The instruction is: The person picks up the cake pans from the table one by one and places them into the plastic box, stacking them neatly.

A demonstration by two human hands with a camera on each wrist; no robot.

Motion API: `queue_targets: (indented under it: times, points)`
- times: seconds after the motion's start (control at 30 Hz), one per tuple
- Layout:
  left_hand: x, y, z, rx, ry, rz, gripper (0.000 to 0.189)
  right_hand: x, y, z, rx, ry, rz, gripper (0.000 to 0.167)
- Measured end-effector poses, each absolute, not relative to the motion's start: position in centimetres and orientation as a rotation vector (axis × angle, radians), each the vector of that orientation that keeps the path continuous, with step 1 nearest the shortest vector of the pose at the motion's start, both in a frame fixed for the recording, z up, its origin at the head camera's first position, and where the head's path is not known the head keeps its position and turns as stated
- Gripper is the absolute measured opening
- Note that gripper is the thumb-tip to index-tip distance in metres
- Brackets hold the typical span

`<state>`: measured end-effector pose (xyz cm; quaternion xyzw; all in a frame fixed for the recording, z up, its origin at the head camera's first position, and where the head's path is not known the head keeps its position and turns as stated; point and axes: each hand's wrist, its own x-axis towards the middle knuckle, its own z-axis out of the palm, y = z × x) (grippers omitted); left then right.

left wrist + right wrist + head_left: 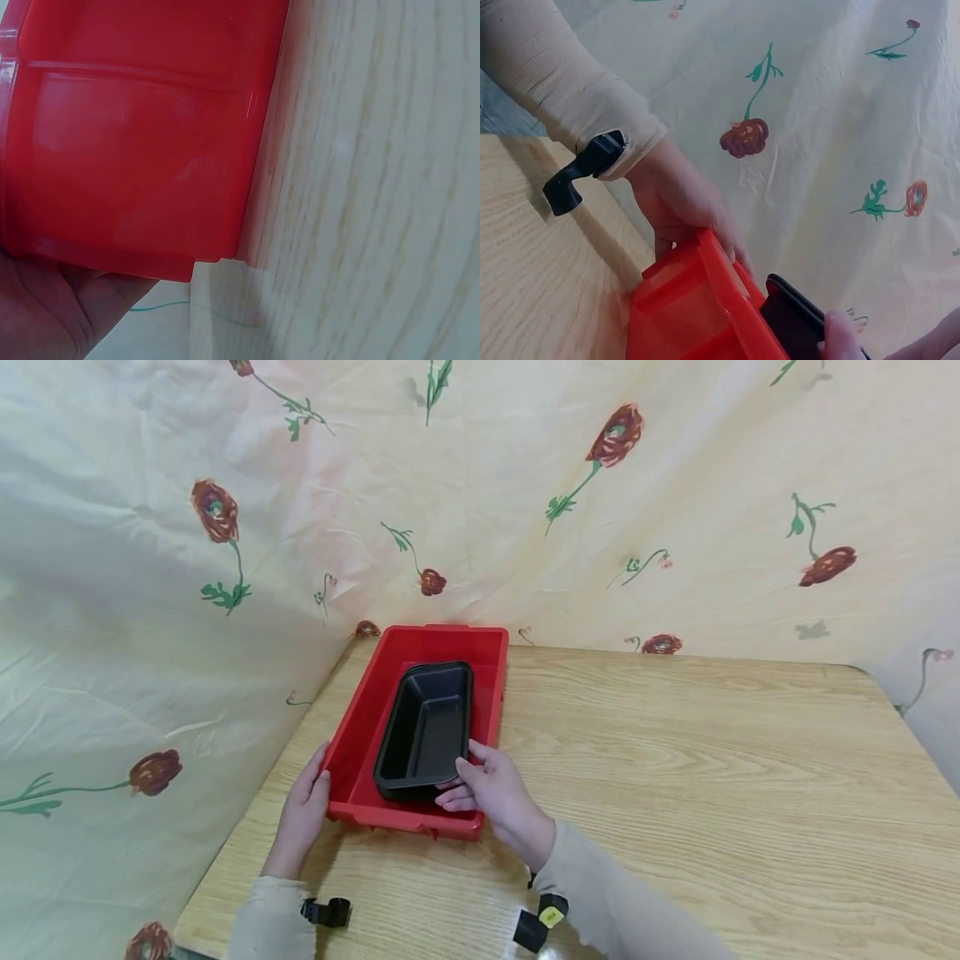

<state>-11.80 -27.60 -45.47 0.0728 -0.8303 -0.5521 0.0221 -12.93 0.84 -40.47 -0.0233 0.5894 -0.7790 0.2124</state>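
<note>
A red plastic tray with raised walls rests on the wooden table. Inside it is a black loaf pan, its near end tilted up a little; a second dark rim seems to show under it. My right hand pinches the pan's near right corner, thumb on top of the rim and fingers below. With my left hand I grip the tray's left wall near its front corner. In the left wrist view that hand lies against the tray's outer wall. The right wrist view shows the pan's dark side.
The wooden table extends to the right of the tray. A flowered cloth hangs behind and along the left side. Black camera mounts are strapped at both wrists, the left one close to the table.
</note>
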Motion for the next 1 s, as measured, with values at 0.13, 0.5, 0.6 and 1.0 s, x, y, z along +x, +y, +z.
queue_targets:
  times: [0.13,0.5,0.6,1.0]
  points:
    - [-11.8,-27.6,-45.5,0.231,-2.573,-1.714,0.051,-12.7,1.0,-40.4,-0.11,1.666,-2.066,0.046]
    - [-11.8,-27.5,-45.3,0.223,-2.574,-1.712,0.052,-12.1,1.8,-40.0,-0.143,1.739,-1.922,0.056]
    - [-11.8,-27.5,-45.3,0.205,-2.568,-1.714,0.051,-11.9,2.1,-39.9,-0.15,1.756,-1.905,0.056]
    - [-11.7,-27.7,-45.1,0.188,-2.578,-1.725,0.052,-10.1,3.2,-39.5,-0.332,1.813,-1.831,0.051]
